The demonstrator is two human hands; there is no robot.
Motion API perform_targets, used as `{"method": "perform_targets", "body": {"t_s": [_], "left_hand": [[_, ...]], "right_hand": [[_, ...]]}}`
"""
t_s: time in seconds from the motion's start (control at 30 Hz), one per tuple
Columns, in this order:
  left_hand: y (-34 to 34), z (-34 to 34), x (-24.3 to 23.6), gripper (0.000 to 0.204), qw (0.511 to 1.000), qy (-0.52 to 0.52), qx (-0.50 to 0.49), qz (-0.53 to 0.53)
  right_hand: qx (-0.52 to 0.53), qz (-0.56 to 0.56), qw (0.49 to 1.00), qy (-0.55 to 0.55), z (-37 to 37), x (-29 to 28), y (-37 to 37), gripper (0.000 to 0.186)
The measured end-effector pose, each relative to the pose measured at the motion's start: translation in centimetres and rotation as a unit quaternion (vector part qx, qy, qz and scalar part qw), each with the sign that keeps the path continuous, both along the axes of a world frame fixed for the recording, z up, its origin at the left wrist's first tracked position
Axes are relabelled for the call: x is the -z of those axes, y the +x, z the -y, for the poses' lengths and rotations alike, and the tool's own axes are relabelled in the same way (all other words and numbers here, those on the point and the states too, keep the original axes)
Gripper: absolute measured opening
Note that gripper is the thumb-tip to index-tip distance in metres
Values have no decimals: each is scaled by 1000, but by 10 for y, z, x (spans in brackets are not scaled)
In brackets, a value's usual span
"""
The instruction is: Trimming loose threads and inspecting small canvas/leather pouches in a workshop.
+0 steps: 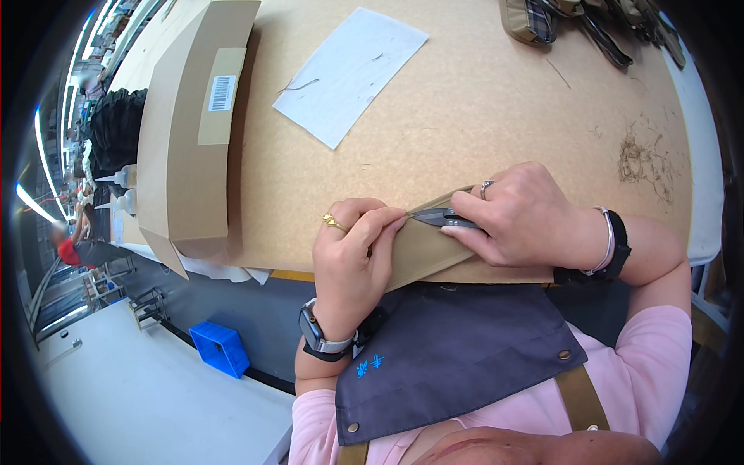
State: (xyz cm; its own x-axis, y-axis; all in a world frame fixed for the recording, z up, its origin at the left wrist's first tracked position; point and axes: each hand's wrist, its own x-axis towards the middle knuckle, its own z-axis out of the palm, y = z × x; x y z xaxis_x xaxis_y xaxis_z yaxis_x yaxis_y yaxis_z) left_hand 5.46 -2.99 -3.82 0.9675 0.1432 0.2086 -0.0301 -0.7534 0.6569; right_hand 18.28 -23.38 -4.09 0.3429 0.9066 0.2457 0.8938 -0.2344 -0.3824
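Observation:
A khaki fabric piece (425, 246) with a stitched edge lies at the near edge of the table, between my hands. My left hand (350, 246) pinches its upper edge between thumb and fingertips. Closed around a pair of dark thread snips (443, 218) is my right hand (518, 217). The snips point left, and their tips meet the fabric edge right beside my left fingertips. Whether a thread sits between the blades is too small to tell. Part of the fabric is hidden under my right hand.
A cardboard box (186, 155) stands on the left of the table (480, 108). Beyond my hands lies a white sheet (353, 74) with thread scraps. Loose thread clippings (649, 161) gather at right, khaki and plaid bags (535, 19) at far right. A blue crate (220, 349) sits lower left.

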Motion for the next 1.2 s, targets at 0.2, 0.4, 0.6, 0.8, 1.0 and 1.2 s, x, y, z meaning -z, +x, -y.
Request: {"method": "perform_targets", "body": {"t_s": [0.2,0.4,0.6,0.8,1.0,1.2], "left_hand": [[-2,0,7,8,1000,6,-30,8],[-3,2,-3,15,999,8,-22,39],[-6,-2,5,13,998,52,3,47],[-7,2,8,12,995,68,-8,74],[-8,4,-3,16,994,78,-27,65],[-8,1,7,13,996,66,-9,57]], "right_hand": [[-7,-20,999,-27,-1,-7,-1,28],[-9,-31,999,-40,-3,-7,-4,30],[-2,-14,999,-45,-3,-7,-6,31],[-2,-18,999,-37,-4,-9,-8,31],[-2,-15,999,-35,-3,-7,-7,31],[0,-14,999,-40,-3,-8,-8,31]]}}
